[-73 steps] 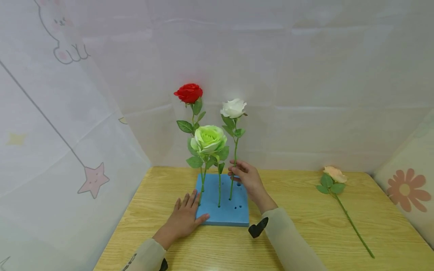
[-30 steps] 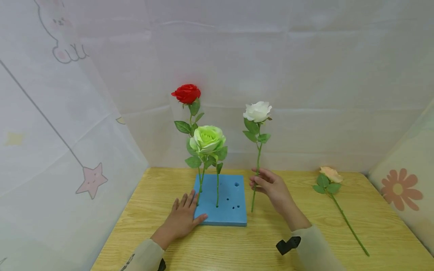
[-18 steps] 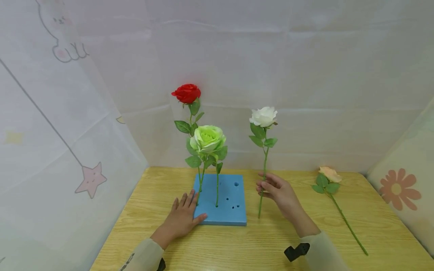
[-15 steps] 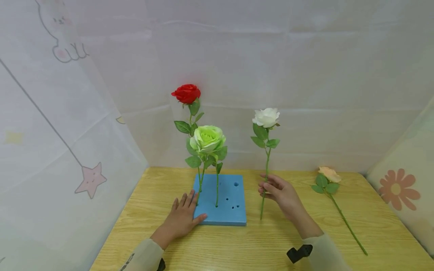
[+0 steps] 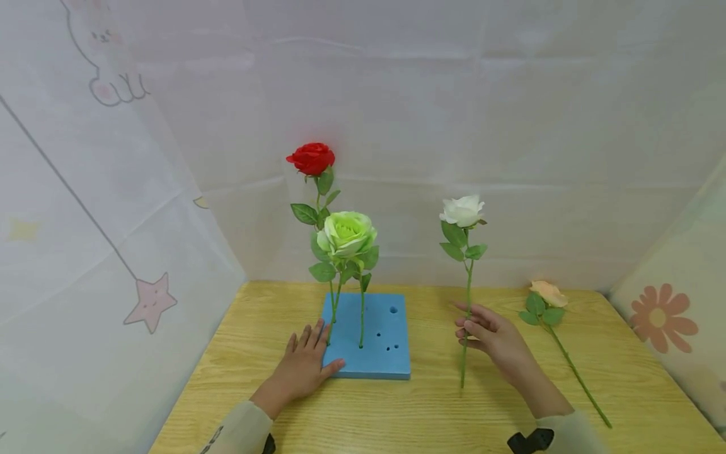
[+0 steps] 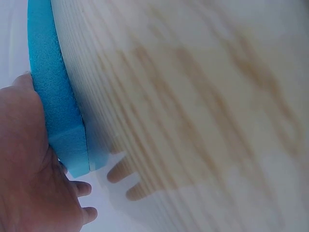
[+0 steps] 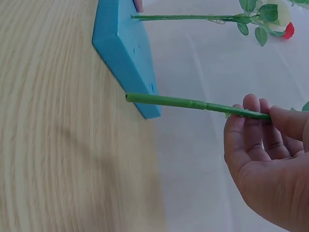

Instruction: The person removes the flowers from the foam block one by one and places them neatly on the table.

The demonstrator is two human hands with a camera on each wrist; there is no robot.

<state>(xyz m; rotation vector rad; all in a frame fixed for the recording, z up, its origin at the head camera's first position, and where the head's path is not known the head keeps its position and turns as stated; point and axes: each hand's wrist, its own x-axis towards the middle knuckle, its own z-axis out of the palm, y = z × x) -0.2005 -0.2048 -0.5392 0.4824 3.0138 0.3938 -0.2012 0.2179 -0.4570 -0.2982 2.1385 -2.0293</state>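
My right hand point(image 5: 496, 340) pinches the green stem of a white rose point(image 5: 462, 211) between thumb and fingers, bloom up. In the right wrist view the stem's bare lower end point(image 7: 164, 100) sticks out past the fingers, clear of the wood. My left hand point(image 5: 300, 366) lies with straight fingers along the left edge of a blue foam block point(image 5: 371, 366), thumb on its front corner. In the left wrist view that hand rests against the block's side. Upright in the block stand a red rose point(image 5: 312, 159) and a light green rose point(image 5: 347, 233), their leaves overlapping.
Several holes point(image 5: 394, 309) show in the right part of the block. A peach rose point(image 5: 549, 293) lies on the wooden table point(image 5: 431, 416) at the right, stem toward the front. A pale cloth backdrop point(image 5: 510, 126) with printed figures rises behind and at both sides.
My right hand has drawn the white rose up out of the block, leaving a hole, and carried it right and nearer. The left hand has stayed on the block.
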